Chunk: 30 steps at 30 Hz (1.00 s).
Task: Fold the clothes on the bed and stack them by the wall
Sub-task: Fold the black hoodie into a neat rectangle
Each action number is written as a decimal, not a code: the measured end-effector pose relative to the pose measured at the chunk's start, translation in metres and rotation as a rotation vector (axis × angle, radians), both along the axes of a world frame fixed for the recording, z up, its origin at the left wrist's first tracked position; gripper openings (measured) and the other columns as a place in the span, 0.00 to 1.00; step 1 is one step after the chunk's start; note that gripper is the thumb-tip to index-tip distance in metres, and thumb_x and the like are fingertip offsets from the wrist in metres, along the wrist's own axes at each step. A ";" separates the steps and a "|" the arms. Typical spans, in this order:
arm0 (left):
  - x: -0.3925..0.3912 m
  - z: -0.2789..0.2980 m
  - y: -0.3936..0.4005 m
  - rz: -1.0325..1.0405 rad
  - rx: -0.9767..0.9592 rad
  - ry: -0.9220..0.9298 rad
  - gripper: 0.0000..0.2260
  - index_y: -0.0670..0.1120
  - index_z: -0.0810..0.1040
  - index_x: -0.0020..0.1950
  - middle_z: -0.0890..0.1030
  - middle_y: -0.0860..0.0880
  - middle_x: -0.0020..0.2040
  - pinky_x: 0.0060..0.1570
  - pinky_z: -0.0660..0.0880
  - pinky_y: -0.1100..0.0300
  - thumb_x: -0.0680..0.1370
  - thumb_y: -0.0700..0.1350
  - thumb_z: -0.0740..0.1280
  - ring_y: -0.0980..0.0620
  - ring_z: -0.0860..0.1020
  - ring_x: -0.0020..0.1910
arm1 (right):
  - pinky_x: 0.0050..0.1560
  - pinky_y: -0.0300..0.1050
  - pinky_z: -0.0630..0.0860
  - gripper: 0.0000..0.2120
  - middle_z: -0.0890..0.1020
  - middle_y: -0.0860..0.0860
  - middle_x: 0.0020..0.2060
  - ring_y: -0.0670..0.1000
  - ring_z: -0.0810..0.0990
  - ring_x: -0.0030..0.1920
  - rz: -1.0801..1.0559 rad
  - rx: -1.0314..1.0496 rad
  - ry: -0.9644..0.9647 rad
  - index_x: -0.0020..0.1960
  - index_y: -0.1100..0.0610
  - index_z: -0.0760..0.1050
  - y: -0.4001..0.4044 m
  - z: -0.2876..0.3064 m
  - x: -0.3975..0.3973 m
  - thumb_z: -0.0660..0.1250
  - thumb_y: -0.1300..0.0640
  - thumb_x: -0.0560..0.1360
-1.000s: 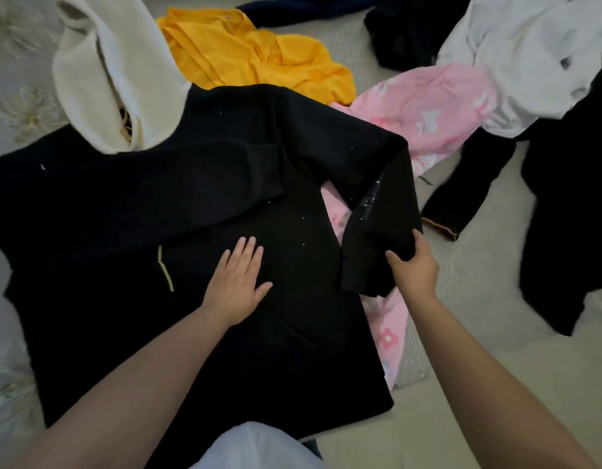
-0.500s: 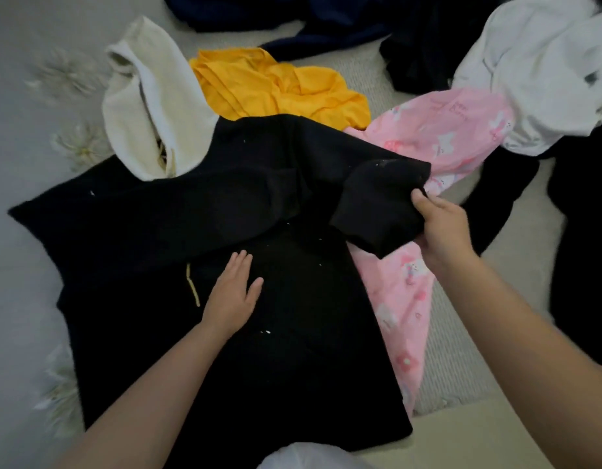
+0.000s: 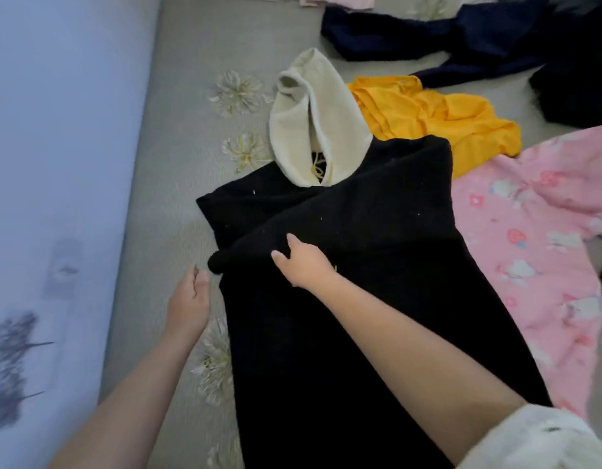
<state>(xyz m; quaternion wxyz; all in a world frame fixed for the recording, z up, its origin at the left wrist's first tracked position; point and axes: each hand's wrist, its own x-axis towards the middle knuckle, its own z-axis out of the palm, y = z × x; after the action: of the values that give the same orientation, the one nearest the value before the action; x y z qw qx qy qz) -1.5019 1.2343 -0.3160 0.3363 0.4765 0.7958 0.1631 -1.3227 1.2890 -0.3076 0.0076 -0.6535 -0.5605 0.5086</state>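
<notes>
Black hoodie (image 3: 360,299) bottom cut off (lower edge).

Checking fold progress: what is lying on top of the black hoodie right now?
On the black hoodie its own sleeve lies folded across the body, gripped by the right hand. The cream hood rests at its top edge. Whatever lies beneath the sleeve is covered.
</notes>
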 end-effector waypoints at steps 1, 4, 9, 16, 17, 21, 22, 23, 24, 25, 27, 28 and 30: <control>-0.007 -0.005 -0.002 0.013 -0.036 -0.021 0.22 0.40 0.58 0.73 0.63 0.43 0.73 0.69 0.56 0.56 0.82 0.49 0.51 0.46 0.61 0.72 | 0.61 0.51 0.71 0.25 0.74 0.58 0.63 0.58 0.74 0.61 0.045 -0.021 -0.067 0.73 0.59 0.58 -0.007 -0.008 0.000 0.55 0.49 0.79; -0.013 -0.024 -0.002 0.035 -0.159 -0.130 0.23 0.42 0.56 0.74 0.63 0.43 0.73 0.68 0.59 0.53 0.81 0.51 0.52 0.46 0.62 0.71 | 0.56 0.48 0.74 0.18 0.78 0.55 0.59 0.55 0.77 0.57 0.000 0.028 -0.187 0.66 0.59 0.69 -0.022 -0.023 0.019 0.58 0.53 0.78; -0.004 -0.052 0.021 0.178 -0.208 -0.300 0.26 0.41 0.58 0.73 0.66 0.42 0.71 0.67 0.64 0.49 0.80 0.54 0.54 0.43 0.67 0.68 | 0.64 0.51 0.66 0.25 0.71 0.56 0.64 0.56 0.67 0.65 0.180 0.435 -0.618 0.70 0.57 0.64 -0.027 -0.038 0.088 0.64 0.55 0.75; 0.005 -0.072 0.066 0.464 -0.178 -0.347 0.20 0.39 0.72 0.64 0.78 0.42 0.56 0.53 0.74 0.52 0.76 0.48 0.66 0.44 0.77 0.54 | 0.68 0.63 0.52 0.19 0.77 0.63 0.54 0.64 0.73 0.58 0.383 0.549 -0.864 0.63 0.61 0.74 -0.008 -0.044 0.143 0.65 0.65 0.72; 0.008 -0.069 0.070 0.450 -0.131 -0.348 0.17 0.38 0.73 0.63 0.78 0.42 0.55 0.53 0.75 0.51 0.77 0.45 0.65 0.44 0.77 0.53 | 0.67 0.66 0.55 0.14 0.80 0.63 0.46 0.65 0.77 0.51 0.378 0.619 -0.853 0.55 0.64 0.79 -0.006 -0.042 0.144 0.67 0.68 0.70; 0.016 -0.041 0.076 0.299 0.178 -0.338 0.07 0.44 0.73 0.55 0.78 0.48 0.52 0.53 0.74 0.57 0.77 0.41 0.63 0.51 0.76 0.51 | 0.51 0.67 0.72 0.08 0.80 0.59 0.30 0.60 0.80 0.33 0.449 0.788 -0.866 0.35 0.65 0.81 -0.003 -0.030 0.153 0.76 0.71 0.57; 0.016 -0.032 0.075 0.279 0.264 -0.331 0.04 0.46 0.72 0.51 0.77 0.52 0.48 0.49 0.73 0.64 0.77 0.40 0.63 0.56 0.76 0.47 | 0.49 0.66 0.73 0.12 0.80 0.60 0.32 0.61 0.81 0.34 0.454 0.802 -0.854 0.38 0.65 0.82 -0.006 -0.029 0.156 0.77 0.71 0.55; 0.015 -0.027 0.071 0.282 0.333 -0.314 0.04 0.47 0.71 0.49 0.75 0.55 0.44 0.44 0.71 0.71 0.77 0.39 0.62 0.61 0.74 0.42 | 0.50 0.66 0.73 0.17 0.81 0.62 0.37 0.63 0.81 0.38 0.457 0.781 -0.836 0.43 0.65 0.82 -0.009 -0.031 0.159 0.77 0.70 0.55; 0.014 -0.024 0.065 0.304 0.366 -0.282 0.04 0.48 0.69 0.47 0.73 0.57 0.41 0.40 0.70 0.73 0.77 0.39 0.62 0.62 0.72 0.39 | 0.52 0.66 0.72 0.22 0.81 0.64 0.43 0.64 0.81 0.44 0.446 0.738 -0.827 0.50 0.65 0.80 -0.012 -0.033 0.161 0.77 0.69 0.56; 0.013 -0.025 0.056 0.345 0.352 -0.245 0.04 0.48 0.69 0.47 0.72 0.57 0.40 0.38 0.69 0.73 0.78 0.38 0.61 0.62 0.72 0.39 | 0.55 0.65 0.70 0.26 0.80 0.65 0.49 0.66 0.79 0.49 0.434 0.686 -0.834 0.56 0.65 0.78 -0.014 -0.037 0.163 0.77 0.68 0.58; 0.013 -0.034 0.037 0.453 0.161 -0.197 0.03 0.45 0.68 0.50 0.75 0.50 0.46 0.41 0.70 0.63 0.79 0.38 0.59 0.54 0.74 0.42 | 0.63 0.62 0.63 0.28 0.75 0.65 0.59 0.65 0.73 0.60 0.416 0.571 -0.882 0.66 0.62 0.70 -0.015 -0.039 0.166 0.71 0.65 0.67; 0.013 -0.040 0.029 0.476 0.009 -0.166 0.05 0.43 0.68 0.54 0.76 0.45 0.51 0.43 0.70 0.58 0.79 0.37 0.59 0.49 0.74 0.46 | 0.65 0.59 0.59 0.27 0.72 0.64 0.62 0.64 0.70 0.62 0.385 0.524 -0.894 0.69 0.60 0.67 -0.014 -0.039 0.168 0.67 0.64 0.71; 0.014 -0.051 0.019 0.426 -0.188 -0.120 0.13 0.40 0.65 0.64 0.72 0.40 0.62 0.51 0.71 0.52 0.79 0.37 0.59 0.43 0.74 0.56 | 0.65 0.55 0.55 0.25 0.72 0.60 0.61 0.61 0.69 0.62 0.366 0.455 -0.911 0.71 0.58 0.63 -0.008 -0.037 0.174 0.60 0.63 0.75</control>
<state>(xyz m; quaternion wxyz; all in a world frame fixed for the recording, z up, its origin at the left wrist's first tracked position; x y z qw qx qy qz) -1.4878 1.2528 -0.3671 0.3838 0.2541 0.8686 0.1835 -1.1484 1.2814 -0.3448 -0.1833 -0.6815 -0.7078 0.0325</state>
